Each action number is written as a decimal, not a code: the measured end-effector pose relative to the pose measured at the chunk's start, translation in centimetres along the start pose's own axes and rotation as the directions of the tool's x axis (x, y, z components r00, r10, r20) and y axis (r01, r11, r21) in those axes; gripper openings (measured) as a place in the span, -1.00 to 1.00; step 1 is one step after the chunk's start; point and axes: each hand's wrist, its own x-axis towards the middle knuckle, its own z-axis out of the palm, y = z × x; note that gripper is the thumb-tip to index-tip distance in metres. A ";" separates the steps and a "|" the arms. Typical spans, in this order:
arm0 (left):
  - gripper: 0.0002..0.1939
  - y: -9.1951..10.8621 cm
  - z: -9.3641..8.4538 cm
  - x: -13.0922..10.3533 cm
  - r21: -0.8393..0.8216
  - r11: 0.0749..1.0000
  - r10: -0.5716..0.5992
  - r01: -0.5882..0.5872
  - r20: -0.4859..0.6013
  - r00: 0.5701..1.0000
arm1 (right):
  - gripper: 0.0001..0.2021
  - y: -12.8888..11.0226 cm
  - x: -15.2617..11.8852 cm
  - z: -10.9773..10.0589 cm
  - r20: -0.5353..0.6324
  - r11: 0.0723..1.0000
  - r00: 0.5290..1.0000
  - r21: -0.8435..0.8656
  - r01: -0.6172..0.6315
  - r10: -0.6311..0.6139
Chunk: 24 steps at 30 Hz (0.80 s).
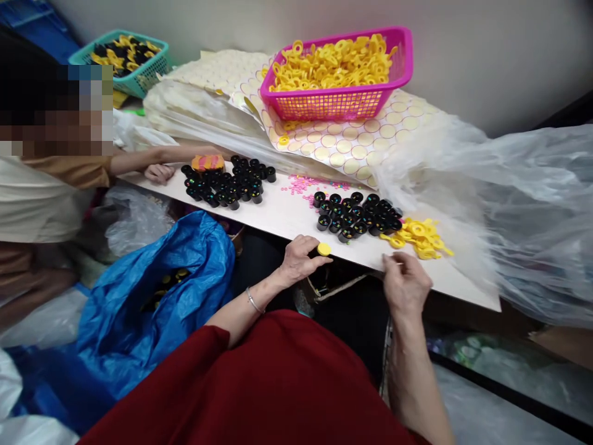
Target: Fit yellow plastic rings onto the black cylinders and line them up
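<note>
My left hand, with a bangle at the wrist, holds a round yellow cap between thumb and fingers at the table's front edge. To the right, my right hand is closed in a pinch; what its fingers hold, if anything, is too small to make out. Beyond both hands stands a cluster of small black cups with tiny coloured bits in them. Beside these cups, nearest my right hand, lies a pile of yellow ring-shaped pieces.
A pink basket full of yellow ring pieces stands on sticker sheets at the back. On the left, a co-worker's arm reaches towards more black cups. Pink beads lie scattered between the clusters. A blue bag stands below.
</note>
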 end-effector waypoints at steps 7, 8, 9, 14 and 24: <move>-0.63 -1.0 -1.6 0.9 -0.162 0.980 -0.137 0.116 -0.127 0.982 | -0.68 2.9 5.5 0.8 -0.054 0.914 0.987 -0.387 0.120 -0.153; -0.62 -1.2 -2.2 0.8 -0.180 0.975 -0.158 0.132 -0.138 0.978 | -0.71 3.0 5.6 1.0 -0.045 0.906 0.989 -0.407 0.114 -0.144; -0.61 -1.4 -2.7 0.5 -0.202 0.969 -0.174 0.145 -0.133 0.976 | -0.73 3.1 5.5 1.3 -0.041 0.897 0.990 -0.430 0.104 -0.134; -0.56 -1.9 -3.5 -2.2 -0.308 0.940 -0.119 0.146 0.106 0.987 | -0.69 3.3 4.5 1.6 -0.004 0.851 0.982 -0.500 0.163 -0.190; -0.71 -1.1 -0.3 -3.7 0.112 0.982 0.077 -0.151 0.489 0.869 | -0.65 3.0 3.5 0.8 0.017 0.923 0.996 -0.373 0.092 -0.092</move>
